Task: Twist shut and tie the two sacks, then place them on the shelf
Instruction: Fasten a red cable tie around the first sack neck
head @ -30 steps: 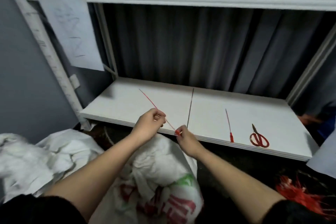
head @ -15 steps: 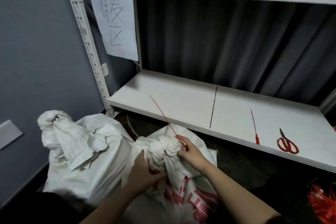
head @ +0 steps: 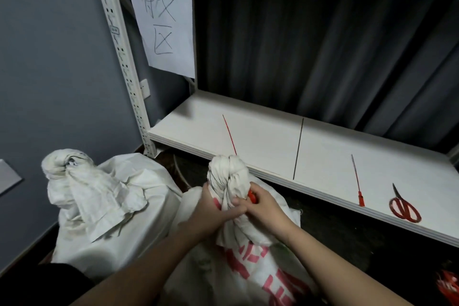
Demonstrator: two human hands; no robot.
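A white sack with red print (head: 246, 266) stands on the floor in front of me, its neck twisted into a knob (head: 227, 174). My left hand (head: 218, 213) grips the neck just below the knob. My right hand (head: 260, 204) pinches the red head of a red zip tie (head: 229, 135) against the neck; the tie's tail sticks up over the shelf board (head: 248, 136). A second white sack (head: 106, 208) stands to the left, its top bunched into a knob too.
On the white shelf board lie a spare red zip tie (head: 357, 181) and red scissors (head: 404, 208) at the right. A paper sign (head: 161, 15) hangs on the shelf's upright post (head: 124, 62). A dark curtain hangs behind. A bundle of red ties (head: 449, 285) lies low right.
My left hand dropped from the tie's tail to the sack's neck and closed round it. The right hand stayed at the tie's red head. The view swung left and down, bringing the second sack in.
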